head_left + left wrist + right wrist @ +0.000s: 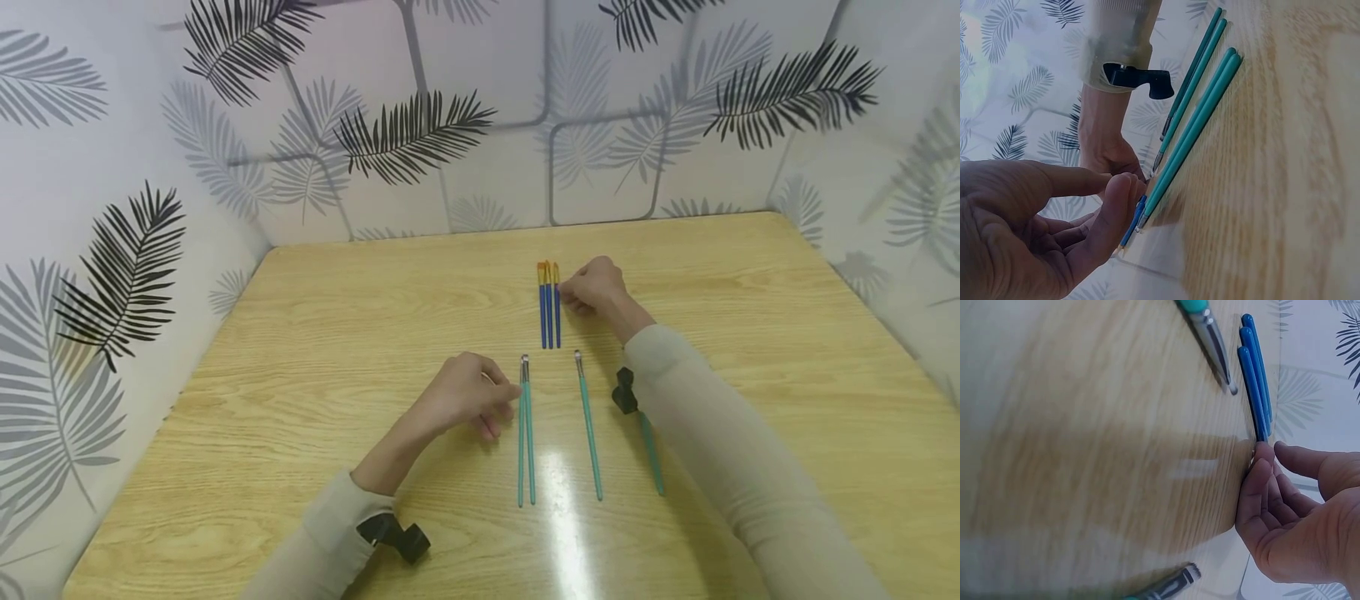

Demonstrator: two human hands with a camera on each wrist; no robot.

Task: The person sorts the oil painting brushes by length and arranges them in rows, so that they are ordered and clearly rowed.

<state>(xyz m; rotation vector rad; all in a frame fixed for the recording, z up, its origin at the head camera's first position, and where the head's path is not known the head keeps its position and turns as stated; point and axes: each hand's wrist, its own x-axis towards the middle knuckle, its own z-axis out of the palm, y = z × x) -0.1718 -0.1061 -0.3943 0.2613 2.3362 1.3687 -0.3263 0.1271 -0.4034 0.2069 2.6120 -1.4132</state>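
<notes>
Three blue brushes (550, 317) with orange bristles lie side by side, bristles away from the person. At the rightmost one's bristle end is my right hand (598, 287), fingers bent; in the right wrist view a fingertip meets the blue brushes (1255, 387), with the thumb apart. My left hand (472, 392) is just left of two teal brushes (529, 442) lying close together, their handle ends slightly apart. Its thumb and index finger come close together with nothing visible between them in the left wrist view, beside the teal brushes (1194, 128); whether it touches them, I cannot tell.
A third teal brush (589, 437) lies right of the pair. Another teal brush (651, 454) is partly hidden by the right forearm and its black wrist mount (625, 392). The wooden table (337, 308) meets a leaf-patterned wall (495, 175) at the back.
</notes>
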